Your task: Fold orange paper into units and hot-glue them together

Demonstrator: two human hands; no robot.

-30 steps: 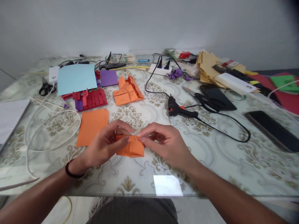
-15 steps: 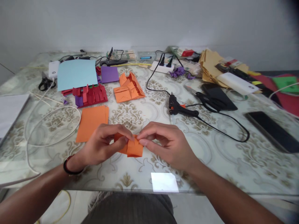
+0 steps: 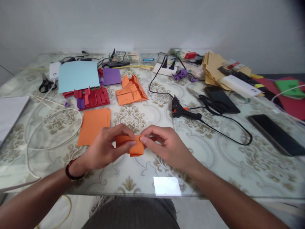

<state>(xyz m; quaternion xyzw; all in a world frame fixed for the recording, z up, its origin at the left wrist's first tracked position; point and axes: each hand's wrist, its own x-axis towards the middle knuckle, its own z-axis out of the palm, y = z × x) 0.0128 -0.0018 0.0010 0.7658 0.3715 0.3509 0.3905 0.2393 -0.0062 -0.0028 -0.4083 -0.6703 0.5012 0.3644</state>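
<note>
A small folded piece of orange paper (image 3: 137, 149) is held between both hands, just above the patterned table near its front. My left hand (image 3: 111, 146) pinches its left part between thumb and fingers. On the right edge, the thumb and index finger of my right hand (image 3: 166, 144) close on the same paper. Parts of the folds are hidden behind the fingers. Flat orange sheets (image 3: 93, 124) lie beside my left hand. Farther back rest several folded orange paper pieces (image 3: 131, 92).
A black glue gun (image 3: 183, 111) with its cord lies right of centre, near black scissors (image 3: 212, 103) and a dark phone (image 3: 276, 135). Red folded papers (image 3: 96, 97), a light blue sheet (image 3: 78, 76) and a purple sheet (image 3: 111, 76) sit at back left. A white cable (image 3: 56, 148) loops at left.
The orange paper has been lifted slightly and tilted up. My left fingers have shifted to grip it, and my right hand has moved a little left.
</note>
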